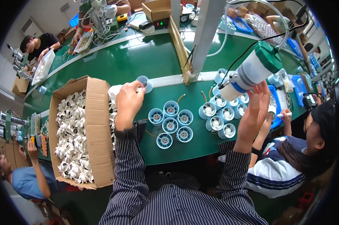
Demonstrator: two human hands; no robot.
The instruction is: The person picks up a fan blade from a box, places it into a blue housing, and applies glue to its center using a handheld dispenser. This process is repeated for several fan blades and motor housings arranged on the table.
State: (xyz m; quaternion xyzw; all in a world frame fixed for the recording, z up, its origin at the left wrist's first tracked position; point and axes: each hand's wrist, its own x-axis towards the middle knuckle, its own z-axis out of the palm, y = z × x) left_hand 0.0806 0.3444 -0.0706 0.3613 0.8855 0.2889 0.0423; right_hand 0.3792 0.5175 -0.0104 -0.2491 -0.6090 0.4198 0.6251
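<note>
Cardboard box [101, 135]: white impellers [72, 131]; left hand [129, 105] at blue cup [149, 86] (can't tell grip); right hand [253, 118] spread.

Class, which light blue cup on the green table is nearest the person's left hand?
The lone light blue cup at the fingers of the left hand; it sits apart, beyond the neighbouring cluster of six cups.

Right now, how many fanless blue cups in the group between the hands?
6: back cup, left cup, right cup, centre cup, front-left cup, front-right cup. None looks hidden. The cup at the left hand isn't counted.
</note>
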